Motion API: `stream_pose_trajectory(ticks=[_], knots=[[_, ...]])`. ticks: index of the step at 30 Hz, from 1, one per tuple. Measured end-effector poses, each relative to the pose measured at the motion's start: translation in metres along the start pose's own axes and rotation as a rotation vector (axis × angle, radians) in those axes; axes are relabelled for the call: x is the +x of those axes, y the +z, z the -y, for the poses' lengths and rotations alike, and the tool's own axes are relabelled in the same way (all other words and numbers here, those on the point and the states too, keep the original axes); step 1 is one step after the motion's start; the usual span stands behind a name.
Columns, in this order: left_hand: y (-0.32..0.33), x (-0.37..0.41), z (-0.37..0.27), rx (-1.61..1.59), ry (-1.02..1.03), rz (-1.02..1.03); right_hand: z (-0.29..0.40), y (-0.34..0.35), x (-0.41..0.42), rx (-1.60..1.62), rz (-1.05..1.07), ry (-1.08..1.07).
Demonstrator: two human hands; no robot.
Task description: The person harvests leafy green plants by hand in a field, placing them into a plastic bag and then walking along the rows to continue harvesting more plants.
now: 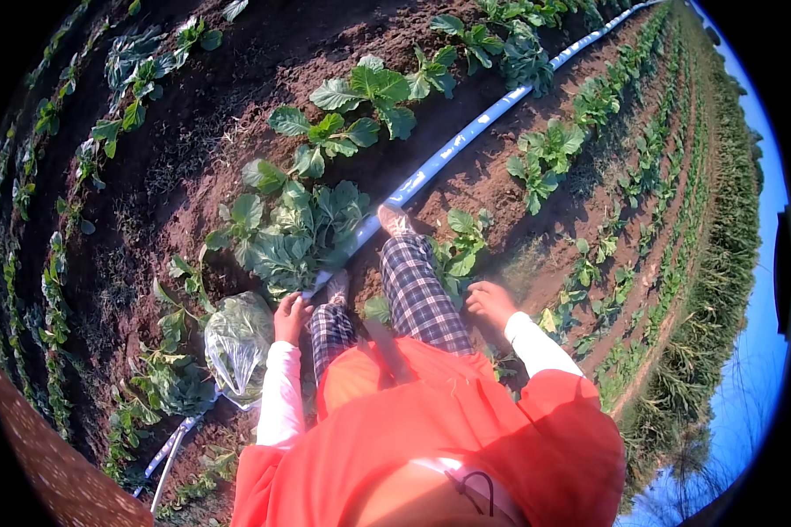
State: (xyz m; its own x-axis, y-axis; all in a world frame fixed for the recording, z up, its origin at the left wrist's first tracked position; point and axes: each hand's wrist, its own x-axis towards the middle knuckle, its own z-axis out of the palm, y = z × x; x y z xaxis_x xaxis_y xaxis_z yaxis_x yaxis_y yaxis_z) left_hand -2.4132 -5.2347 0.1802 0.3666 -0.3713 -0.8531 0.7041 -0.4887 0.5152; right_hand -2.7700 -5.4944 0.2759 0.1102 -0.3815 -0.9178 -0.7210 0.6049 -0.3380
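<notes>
My left hand [292,316], its fingers bent, hangs at the lower edge of a heap of leafy greens [293,240]; whether it touches or holds a leaf I cannot tell. Just left of it, a clear plastic bag [238,342] stuffed with green leaves rests on the ground. My right hand [491,304] is held out beside my plaid trouser leg [422,290], above a leafy plant [463,247]. Its fingers curl loosely and nothing shows in them.
A pale blue and white hose [448,150] runs diagonally across the soil, my shoe [394,220] against it. Rows of leafy plants [369,92] grow on both sides. More greens [179,385] lie beyond the bag, near thin pipes [171,448]. Tall crops [712,277] border the field.
</notes>
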Motion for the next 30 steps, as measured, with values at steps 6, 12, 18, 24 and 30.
stream_pose_trajectory(ticks=[6, 12, 18, 24, 30], knots=[[0.038, 0.067, -0.038, -0.219, 0.043, -0.111, 0.117, -0.02, 0.113, -0.42, 0.153, -0.077], [0.106, 0.095, -0.033, -0.445, -0.177, -0.288, 0.278, -0.044, 0.236, -0.403, 0.149, -0.324], [0.194, 0.098, -0.113, -0.421, -0.166, -0.162, 0.345, -0.077, 0.245, -0.342, 0.249, -0.153], [0.229, 0.106, -0.159, -0.277, -0.13, -0.214, 0.308, -0.159, 0.264, -0.225, 0.262, 0.025], [0.279, 0.135, -0.23, -0.085, 0.067, -0.14, 0.233, -0.255, 0.232, -0.062, 0.136, 0.107]])
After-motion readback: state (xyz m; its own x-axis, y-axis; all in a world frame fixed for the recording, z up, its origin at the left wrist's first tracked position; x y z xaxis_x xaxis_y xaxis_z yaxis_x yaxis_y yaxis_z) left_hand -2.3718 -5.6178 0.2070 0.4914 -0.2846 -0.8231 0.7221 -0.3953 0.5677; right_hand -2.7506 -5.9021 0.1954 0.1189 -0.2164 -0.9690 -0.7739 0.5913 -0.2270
